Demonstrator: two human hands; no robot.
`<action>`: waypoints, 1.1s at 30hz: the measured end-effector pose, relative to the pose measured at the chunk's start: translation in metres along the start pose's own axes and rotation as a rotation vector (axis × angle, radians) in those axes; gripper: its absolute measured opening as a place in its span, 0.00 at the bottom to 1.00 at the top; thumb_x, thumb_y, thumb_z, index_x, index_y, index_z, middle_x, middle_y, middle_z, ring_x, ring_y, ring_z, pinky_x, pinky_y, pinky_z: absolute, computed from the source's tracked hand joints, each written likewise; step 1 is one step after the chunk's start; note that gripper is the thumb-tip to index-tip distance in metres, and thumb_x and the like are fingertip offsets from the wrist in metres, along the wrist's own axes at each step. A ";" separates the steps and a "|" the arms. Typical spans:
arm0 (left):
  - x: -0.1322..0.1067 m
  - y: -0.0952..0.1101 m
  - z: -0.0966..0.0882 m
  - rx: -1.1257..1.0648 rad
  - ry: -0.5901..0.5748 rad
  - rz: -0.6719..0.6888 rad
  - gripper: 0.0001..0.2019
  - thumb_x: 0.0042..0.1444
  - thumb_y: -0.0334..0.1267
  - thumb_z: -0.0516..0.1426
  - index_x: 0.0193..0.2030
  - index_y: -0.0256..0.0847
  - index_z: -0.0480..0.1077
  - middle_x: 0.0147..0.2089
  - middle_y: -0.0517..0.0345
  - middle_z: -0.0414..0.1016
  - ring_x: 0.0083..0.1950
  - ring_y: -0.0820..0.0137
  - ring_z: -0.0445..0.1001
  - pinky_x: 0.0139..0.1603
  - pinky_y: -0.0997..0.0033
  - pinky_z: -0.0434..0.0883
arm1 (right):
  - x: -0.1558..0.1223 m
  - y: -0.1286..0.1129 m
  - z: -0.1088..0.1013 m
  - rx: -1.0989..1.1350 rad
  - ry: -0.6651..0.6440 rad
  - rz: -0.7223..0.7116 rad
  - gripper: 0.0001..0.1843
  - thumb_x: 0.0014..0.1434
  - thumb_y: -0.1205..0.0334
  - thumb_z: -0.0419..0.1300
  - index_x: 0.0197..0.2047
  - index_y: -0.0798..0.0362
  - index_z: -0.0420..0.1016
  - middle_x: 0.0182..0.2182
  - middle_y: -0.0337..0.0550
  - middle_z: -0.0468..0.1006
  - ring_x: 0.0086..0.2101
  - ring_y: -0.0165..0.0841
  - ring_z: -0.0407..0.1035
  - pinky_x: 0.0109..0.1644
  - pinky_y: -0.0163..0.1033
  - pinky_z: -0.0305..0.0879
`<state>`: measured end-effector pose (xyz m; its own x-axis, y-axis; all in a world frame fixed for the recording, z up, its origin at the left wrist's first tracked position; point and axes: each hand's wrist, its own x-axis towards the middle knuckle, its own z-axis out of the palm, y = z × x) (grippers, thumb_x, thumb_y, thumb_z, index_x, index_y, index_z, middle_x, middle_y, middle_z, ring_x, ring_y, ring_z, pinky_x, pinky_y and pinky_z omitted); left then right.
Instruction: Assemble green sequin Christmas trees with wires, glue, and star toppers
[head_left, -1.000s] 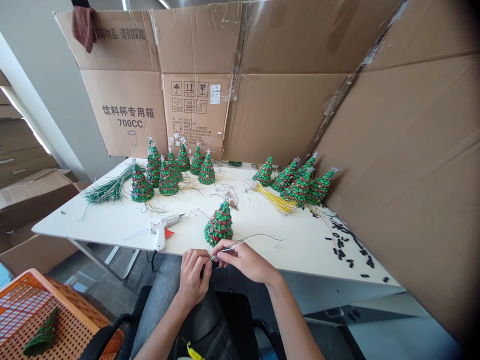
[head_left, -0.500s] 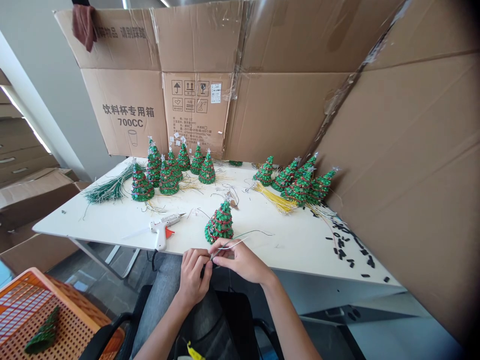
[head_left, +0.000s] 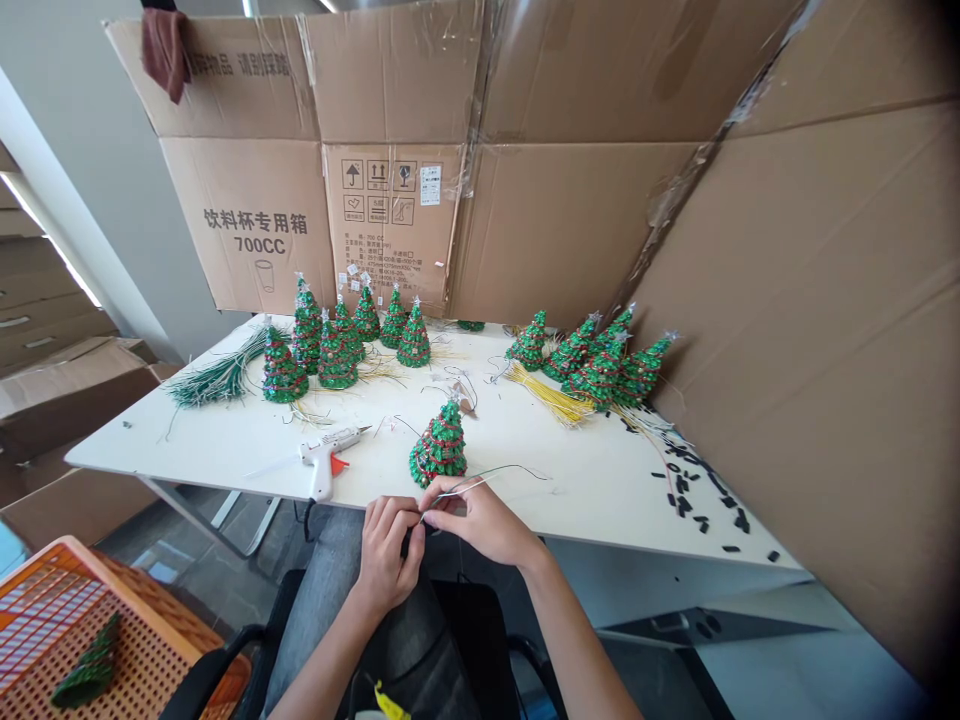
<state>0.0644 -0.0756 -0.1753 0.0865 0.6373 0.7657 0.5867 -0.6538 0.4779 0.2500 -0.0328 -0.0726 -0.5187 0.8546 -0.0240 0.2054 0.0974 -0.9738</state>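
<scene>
Head view: left hand (head_left: 386,555), fingers curled closed, hides what it grips; a thin wire (head_left: 480,482) runs up-right from it, pinched by the right hand (head_left: 480,522), nearer the beaded green tree cone (head_left: 439,450) just beyond.

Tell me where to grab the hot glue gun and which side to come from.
Grip the hot glue gun by its white handle, coming from the near edge of the table. The handle points toward that edge, while the metal nozzle points away to the right, so your hand should stay well clear of the tip.
</scene>
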 end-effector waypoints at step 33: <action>0.002 0.003 -0.004 0.018 -0.035 0.005 0.08 0.74 0.28 0.53 0.45 0.44 0.70 0.47 0.52 0.78 0.46 0.62 0.72 0.49 0.57 0.67 | -0.001 -0.007 0.006 0.019 -0.049 0.002 0.11 0.66 0.50 0.70 0.40 0.49 0.83 0.32 0.39 0.82 0.36 0.37 0.76 0.46 0.43 0.73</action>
<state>0.0635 -0.0778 -0.1708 0.1176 0.6486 0.7520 0.6003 -0.6497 0.4665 0.2442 -0.0378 -0.0675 -0.5588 0.8285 -0.0361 0.1903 0.0857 -0.9780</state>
